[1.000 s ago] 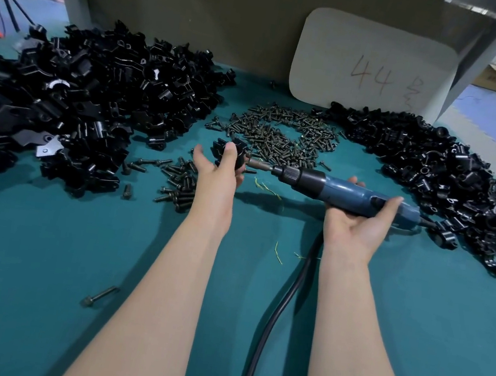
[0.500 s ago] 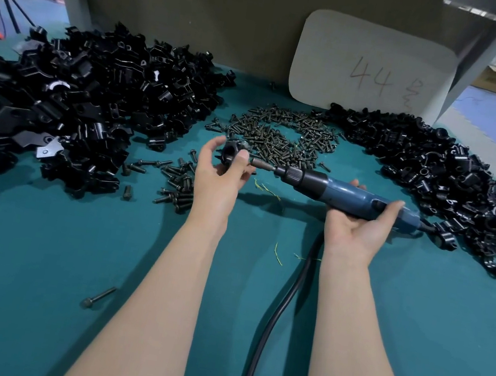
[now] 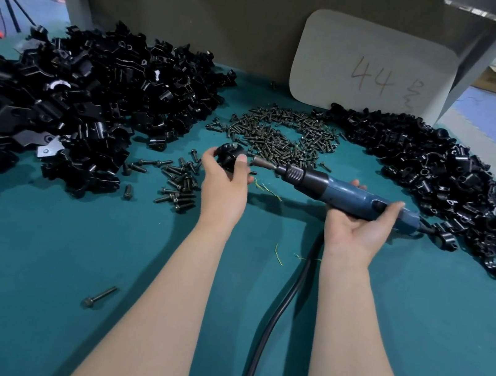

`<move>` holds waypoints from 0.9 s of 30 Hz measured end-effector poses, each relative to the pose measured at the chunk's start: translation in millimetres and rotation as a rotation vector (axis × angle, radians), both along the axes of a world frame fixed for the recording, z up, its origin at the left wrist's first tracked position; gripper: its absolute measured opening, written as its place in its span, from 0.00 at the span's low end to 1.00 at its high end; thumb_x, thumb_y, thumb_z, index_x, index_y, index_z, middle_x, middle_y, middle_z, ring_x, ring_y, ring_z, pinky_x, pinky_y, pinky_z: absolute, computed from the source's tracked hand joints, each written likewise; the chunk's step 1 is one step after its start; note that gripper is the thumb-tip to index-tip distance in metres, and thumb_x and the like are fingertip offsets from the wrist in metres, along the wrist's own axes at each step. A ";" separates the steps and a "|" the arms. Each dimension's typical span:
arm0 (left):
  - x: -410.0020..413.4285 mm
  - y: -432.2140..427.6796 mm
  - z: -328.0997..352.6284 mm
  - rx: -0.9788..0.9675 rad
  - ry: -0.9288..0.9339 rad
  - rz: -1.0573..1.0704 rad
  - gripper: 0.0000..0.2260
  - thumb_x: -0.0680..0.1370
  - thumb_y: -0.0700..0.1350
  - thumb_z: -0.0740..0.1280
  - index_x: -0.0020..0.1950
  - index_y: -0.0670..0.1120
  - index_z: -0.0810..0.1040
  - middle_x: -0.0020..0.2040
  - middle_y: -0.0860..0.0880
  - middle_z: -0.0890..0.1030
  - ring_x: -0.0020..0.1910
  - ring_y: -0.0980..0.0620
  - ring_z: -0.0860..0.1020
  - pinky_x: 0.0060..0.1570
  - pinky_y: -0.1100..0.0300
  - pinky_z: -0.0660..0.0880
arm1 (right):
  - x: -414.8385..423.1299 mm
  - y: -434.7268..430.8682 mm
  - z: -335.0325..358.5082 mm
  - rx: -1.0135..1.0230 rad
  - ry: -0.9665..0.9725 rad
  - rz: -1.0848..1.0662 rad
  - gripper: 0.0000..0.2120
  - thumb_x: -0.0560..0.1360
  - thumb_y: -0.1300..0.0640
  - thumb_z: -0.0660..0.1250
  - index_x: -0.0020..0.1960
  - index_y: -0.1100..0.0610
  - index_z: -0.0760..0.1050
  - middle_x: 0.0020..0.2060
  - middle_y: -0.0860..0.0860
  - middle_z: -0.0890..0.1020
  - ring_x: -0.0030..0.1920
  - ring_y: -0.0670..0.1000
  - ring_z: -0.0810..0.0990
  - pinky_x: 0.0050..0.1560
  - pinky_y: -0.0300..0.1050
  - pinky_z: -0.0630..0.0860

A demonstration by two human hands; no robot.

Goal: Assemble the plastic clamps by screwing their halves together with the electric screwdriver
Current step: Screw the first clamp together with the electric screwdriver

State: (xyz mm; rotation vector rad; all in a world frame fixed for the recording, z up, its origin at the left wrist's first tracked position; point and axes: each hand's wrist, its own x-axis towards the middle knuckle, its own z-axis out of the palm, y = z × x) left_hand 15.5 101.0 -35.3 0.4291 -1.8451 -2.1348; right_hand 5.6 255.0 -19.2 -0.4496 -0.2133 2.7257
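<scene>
Nearest, a lone bolt (image 3: 99, 296) lies on the teal desk (image 3: 19, 249), well short of the electric screwdriver (image 3: 341, 193) and to its left. The tool's black cable (image 3: 277, 309) runs toward the viewer between the forearms.

The right hand (image 3: 354, 227) cradles the screwdriver from below, fingers curled round its blue body. It has barely moved in the last second, and the tool lies almost level with its bit pointing left.

The change is at the bit's tip. A second ago the left hand (image 3: 224, 184) covered most of the black plastic clamp (image 3: 228, 155), thumb upright. It has re-gripped and now pinches the clamp between thumb and fingertips, so the clamp stands clear above the palm. The bit meets or nearly meets the clamp's right side; whether it sits in a screw head I cannot tell. I judge the clamp was turned to offer a screw squarely, so driving looks about to begin or resume, not finished.

Just left of the screwdriver's tip lie loose bolts (image 3: 180, 185), and beyond it a spread of small screws (image 3: 281, 134). Farther left is a heap of clamp halves (image 3: 76, 95), and beyond the tool's rear end another black heap (image 3: 436, 178).
</scene>
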 end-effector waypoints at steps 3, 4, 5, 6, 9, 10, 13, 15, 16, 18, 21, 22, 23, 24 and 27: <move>1.6 -6.3 -1.3 -0.177 -0.018 0.118 0.14 0.80 0.49 0.63 0.64 0.47 0.70 0.48 0.49 0.82 0.50 0.50 0.81 0.56 0.54 0.77 | -1.2 0.7 -0.5 0.008 0.008 -0.002 0.18 0.77 0.48 0.66 0.63 0.55 0.70 0.47 0.56 0.78 0.46 0.54 0.79 0.48 0.52 0.77; 2.4 -8.1 -1.9 -0.257 -0.027 0.141 0.15 0.80 0.49 0.65 0.65 0.46 0.72 0.51 0.47 0.82 0.52 0.49 0.81 0.54 0.59 0.76 | -1.6 0.7 -0.6 0.011 0.008 -0.004 0.18 0.77 0.48 0.66 0.63 0.56 0.70 0.47 0.56 0.78 0.46 0.54 0.79 0.49 0.52 0.77; 3.1 -8.9 -2.4 -0.332 -0.030 0.157 0.16 0.80 0.49 0.65 0.65 0.44 0.74 0.53 0.46 0.82 0.53 0.48 0.80 0.53 0.62 0.74 | -2.0 0.7 -0.6 0.011 0.007 -0.005 0.19 0.77 0.48 0.67 0.63 0.56 0.70 0.47 0.56 0.78 0.47 0.54 0.79 0.50 0.52 0.77; 3.7 -8.8 -2.7 -0.390 -0.029 0.163 0.16 0.79 0.48 0.66 0.65 0.43 0.74 0.55 0.46 0.82 0.55 0.47 0.79 0.54 0.62 0.73 | -2.3 0.5 -0.6 0.010 0.007 -0.004 0.19 0.77 0.48 0.67 0.63 0.56 0.70 0.48 0.56 0.78 0.48 0.54 0.79 0.54 0.52 0.77; 5.3 -5.9 -1.3 -0.516 -0.032 0.165 0.19 0.79 0.49 0.65 0.67 0.42 0.74 0.58 0.44 0.81 0.58 0.45 0.77 0.58 0.55 0.72 | -2.5 -0.1 0.0 0.005 0.005 -0.001 0.21 0.76 0.49 0.68 0.66 0.56 0.70 0.51 0.55 0.78 0.51 0.53 0.79 0.64 0.52 0.72; 5.8 -5.2 -0.9 -0.560 -0.034 0.176 0.19 0.79 0.49 0.65 0.67 0.42 0.74 0.57 0.45 0.82 0.56 0.46 0.78 0.56 0.58 0.72 | -2.6 -0.1 0.2 0.003 0.004 0.005 0.21 0.76 0.50 0.68 0.66 0.56 0.70 0.52 0.55 0.77 0.52 0.53 0.79 0.65 0.52 0.71; 6.2 -4.9 -1.3 -0.641 -0.040 0.201 0.17 0.79 0.49 0.65 0.64 0.42 0.76 0.49 0.47 0.83 0.47 0.48 0.78 0.43 0.65 0.68 | -1.8 0.8 0.1 0.029 -0.011 0.033 0.24 0.76 0.50 0.68 0.69 0.56 0.69 0.57 0.56 0.76 0.58 0.53 0.77 0.67 0.51 0.69; 7.0 -4.7 -1.6 -0.690 -0.054 0.210 0.15 0.78 0.49 0.66 0.61 0.42 0.77 0.42 0.50 0.80 0.39 0.50 0.74 0.38 0.66 0.63 | -1.8 1.5 -0.2 0.048 -0.017 0.038 0.25 0.76 0.50 0.68 0.70 0.56 0.68 0.61 0.56 0.76 0.60 0.52 0.77 0.67 0.50 0.70; 7.5 -4.5 -1.5 -0.713 -0.066 0.214 0.15 0.78 0.49 0.66 0.61 0.42 0.77 0.39 0.51 0.78 0.37 0.51 0.72 0.37 0.66 0.62 | -1.6 1.7 -0.1 0.054 -0.021 0.037 0.25 0.76 0.49 0.68 0.70 0.56 0.68 0.63 0.56 0.75 0.62 0.52 0.77 0.67 0.50 0.70; 7.8 -4.2 -1.4 -0.754 -0.094 0.218 0.16 0.78 0.50 0.65 0.62 0.43 0.77 0.37 0.52 0.77 0.36 0.51 0.71 0.38 0.63 0.65 | -0.9 1.9 0.3 0.061 -0.028 0.033 0.25 0.76 0.49 0.68 0.70 0.56 0.68 0.65 0.55 0.75 0.63 0.52 0.77 0.67 0.49 0.70; 8.0 -4.5 -0.4 -0.795 -0.117 0.219 0.16 0.78 0.50 0.65 0.61 0.43 0.77 0.40 0.48 0.81 0.36 0.49 0.72 0.38 0.59 0.67 | -0.3 1.4 -0.4 0.071 -0.018 0.031 0.24 0.76 0.51 0.68 0.69 0.57 0.69 0.63 0.54 0.75 0.59 0.52 0.78 0.66 0.49 0.72; 8.5 -4.4 0.1 -0.807 -0.124 0.216 0.16 0.78 0.50 0.65 0.61 0.43 0.77 0.41 0.47 0.82 0.36 0.48 0.72 0.38 0.59 0.67 | -0.4 1.0 -0.3 0.080 -0.013 0.030 0.24 0.76 0.52 0.68 0.69 0.57 0.69 0.62 0.54 0.75 0.57 0.53 0.78 0.65 0.49 0.72; 9.0 -4.2 0.4 -0.819 -0.128 0.211 0.15 0.78 0.50 0.65 0.61 0.43 0.77 0.42 0.46 0.82 0.37 0.47 0.73 0.38 0.58 0.67 | -0.5 0.9 -0.2 0.088 -0.009 0.028 0.23 0.77 0.52 0.68 0.69 0.58 0.69 0.61 0.54 0.75 0.56 0.53 0.78 0.65 0.49 0.72; 9.8 -4.1 0.9 -0.829 -0.130 0.205 0.14 0.78 0.50 0.65 0.60 0.43 0.77 0.42 0.46 0.82 0.37 0.46 0.75 0.38 0.58 0.67 | -0.7 0.7 0.2 0.098 -0.006 0.028 0.23 0.77 0.52 0.68 0.69 0.58 0.69 0.61 0.55 0.75 0.55 0.53 0.78 0.65 0.49 0.72; 11.5 -4.0 3.7 -0.845 -0.123 0.204 0.12 0.78 0.48 0.65 0.59 0.44 0.77 0.39 0.47 0.80 0.40 0.43 0.79 0.38 0.58 0.67 | -0.1 0.4 0.5 0.130 -0.002 0.028 0.18 0.77 0.53 0.67 0.64 0.59 0.71 0.61 0.55 0.76 0.54 0.52 0.79 0.64 0.49 0.72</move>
